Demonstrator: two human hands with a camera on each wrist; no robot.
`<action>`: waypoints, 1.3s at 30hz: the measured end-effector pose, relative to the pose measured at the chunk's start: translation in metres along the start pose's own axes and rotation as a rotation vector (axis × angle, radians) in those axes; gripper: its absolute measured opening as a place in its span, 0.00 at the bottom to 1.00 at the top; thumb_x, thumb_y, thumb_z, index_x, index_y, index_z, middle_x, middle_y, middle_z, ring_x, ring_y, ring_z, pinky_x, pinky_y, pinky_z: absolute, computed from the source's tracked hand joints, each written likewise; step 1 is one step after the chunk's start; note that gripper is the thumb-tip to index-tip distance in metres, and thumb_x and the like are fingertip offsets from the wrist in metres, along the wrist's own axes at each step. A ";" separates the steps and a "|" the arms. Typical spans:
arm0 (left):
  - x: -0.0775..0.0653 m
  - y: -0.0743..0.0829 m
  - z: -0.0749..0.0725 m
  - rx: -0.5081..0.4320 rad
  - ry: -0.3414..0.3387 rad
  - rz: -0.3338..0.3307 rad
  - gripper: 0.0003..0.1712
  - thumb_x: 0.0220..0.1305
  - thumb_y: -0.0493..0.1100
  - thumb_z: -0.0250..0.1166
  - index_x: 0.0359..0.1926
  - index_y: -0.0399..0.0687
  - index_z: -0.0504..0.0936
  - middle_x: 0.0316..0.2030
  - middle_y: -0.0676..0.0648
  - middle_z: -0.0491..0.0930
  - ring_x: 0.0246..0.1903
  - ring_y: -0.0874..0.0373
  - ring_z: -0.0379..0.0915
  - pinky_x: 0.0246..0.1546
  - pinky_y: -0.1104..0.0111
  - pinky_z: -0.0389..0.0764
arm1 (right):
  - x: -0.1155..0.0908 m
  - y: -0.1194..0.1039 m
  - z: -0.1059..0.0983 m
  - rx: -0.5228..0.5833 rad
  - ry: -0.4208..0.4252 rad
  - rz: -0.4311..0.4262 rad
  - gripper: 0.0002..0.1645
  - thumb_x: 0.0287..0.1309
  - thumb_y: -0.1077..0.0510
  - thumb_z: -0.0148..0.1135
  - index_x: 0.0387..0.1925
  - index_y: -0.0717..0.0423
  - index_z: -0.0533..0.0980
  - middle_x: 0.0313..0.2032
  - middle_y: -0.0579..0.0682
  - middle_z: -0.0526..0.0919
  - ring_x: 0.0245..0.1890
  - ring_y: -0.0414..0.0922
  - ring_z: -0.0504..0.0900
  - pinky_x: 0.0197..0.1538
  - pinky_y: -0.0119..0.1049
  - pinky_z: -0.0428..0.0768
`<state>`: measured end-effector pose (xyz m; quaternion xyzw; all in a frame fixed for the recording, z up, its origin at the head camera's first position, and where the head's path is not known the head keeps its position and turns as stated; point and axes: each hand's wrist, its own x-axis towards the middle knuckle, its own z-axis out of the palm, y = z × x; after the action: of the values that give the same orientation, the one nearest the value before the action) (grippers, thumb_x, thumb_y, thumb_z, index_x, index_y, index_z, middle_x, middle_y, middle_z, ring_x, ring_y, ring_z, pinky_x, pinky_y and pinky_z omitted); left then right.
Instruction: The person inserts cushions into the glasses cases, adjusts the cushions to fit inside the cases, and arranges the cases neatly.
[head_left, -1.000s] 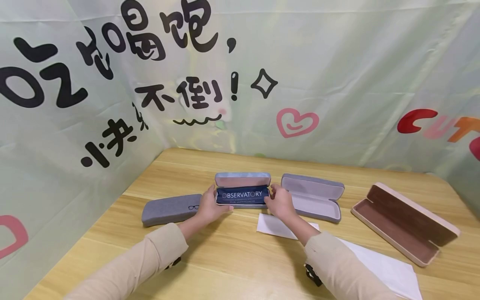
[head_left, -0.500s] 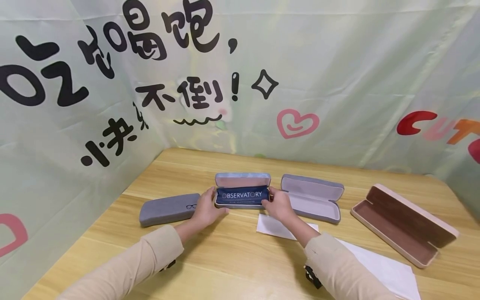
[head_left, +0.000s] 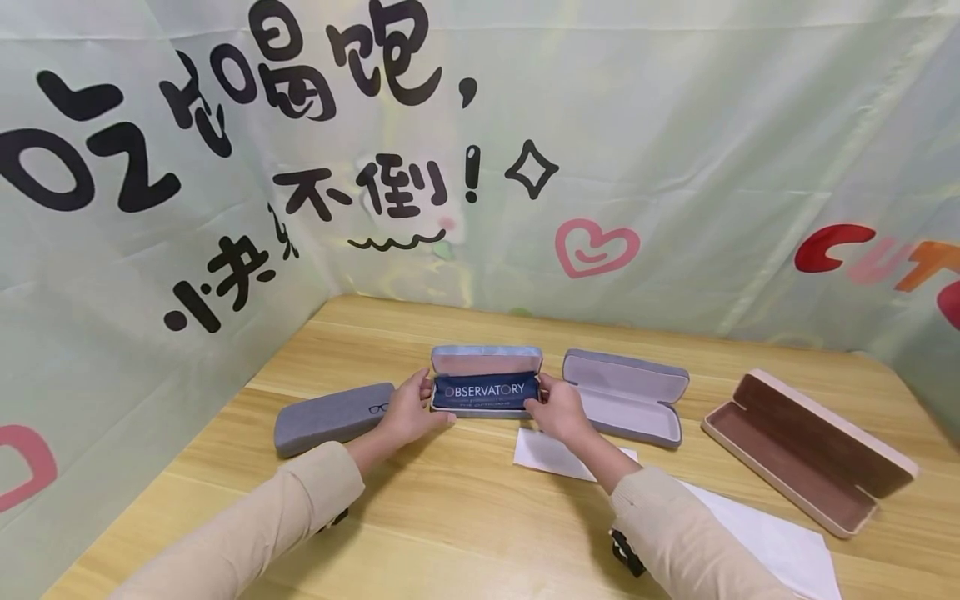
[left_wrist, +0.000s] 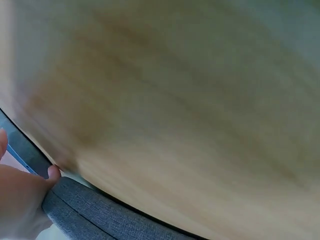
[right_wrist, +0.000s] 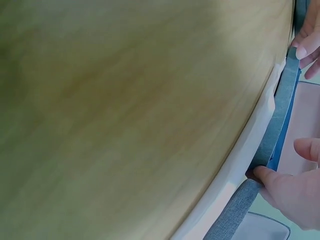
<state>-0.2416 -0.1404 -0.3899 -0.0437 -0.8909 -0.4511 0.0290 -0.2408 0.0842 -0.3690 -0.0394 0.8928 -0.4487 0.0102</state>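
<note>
A light-blue glasses case (head_left: pixel 487 360) stands with its lid raised in the head view. Inside it lies a dark-blue cloth (head_left: pixel 486 391) lettered "OBSERVATORY". My left hand (head_left: pixel 405 414) holds the case's left end, thumb along the front edge. At the right end my right hand (head_left: pixel 561 408) grips the case between thumb and fingers. A closed grey glasses case (head_left: pixel 330 418), marked with a spectacles outline, lies beside my left hand, partly behind it. In the left wrist view the grey case (left_wrist: pixel 100 210) appears close against the left hand (left_wrist: pixel 22 200).
Right of my right hand stands an open grey-purple glasses case (head_left: pixel 630 417). Further right is an open pink case (head_left: pixel 795 467) with a brown lining. A small white sheet (head_left: pixel 547 451) and a larger white sheet (head_left: pixel 772 533) lie on the wooden table (head_left: pixel 480 533).
The closed grey case has shifted a little left and turned slightly, and my left hand has moved slightly left. My right hand has stayed at the blue case's right end.
</note>
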 end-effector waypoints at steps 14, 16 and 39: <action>0.006 -0.001 0.006 0.062 0.010 0.033 0.40 0.43 0.33 0.74 0.59 0.32 0.67 0.48 0.36 0.77 0.51 0.43 0.74 0.53 0.55 0.73 | 0.003 -0.002 -0.001 0.050 -0.018 0.080 0.33 0.58 0.67 0.53 0.64 0.72 0.57 0.58 0.68 0.70 0.57 0.58 0.73 0.51 0.42 0.78; 0.005 -0.001 0.006 0.048 0.013 0.033 0.40 0.42 0.32 0.74 0.59 0.31 0.68 0.47 0.36 0.77 0.50 0.43 0.74 0.53 0.55 0.73 | 0.003 -0.001 -0.001 0.051 -0.019 0.078 0.33 0.58 0.67 0.53 0.64 0.72 0.57 0.58 0.68 0.70 0.57 0.58 0.73 0.51 0.42 0.78; -0.009 -0.003 0.004 0.071 0.028 0.010 0.41 0.41 0.33 0.75 0.58 0.29 0.67 0.47 0.36 0.77 0.50 0.43 0.73 0.54 0.55 0.73 | -0.009 0.002 -0.002 0.051 -0.039 -0.004 0.34 0.56 0.68 0.55 0.63 0.74 0.58 0.56 0.68 0.71 0.55 0.58 0.75 0.50 0.42 0.79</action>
<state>-0.2329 -0.1389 -0.3953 -0.0409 -0.9056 -0.4197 0.0452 -0.2319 0.0881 -0.3692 -0.0497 0.8806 -0.4704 0.0275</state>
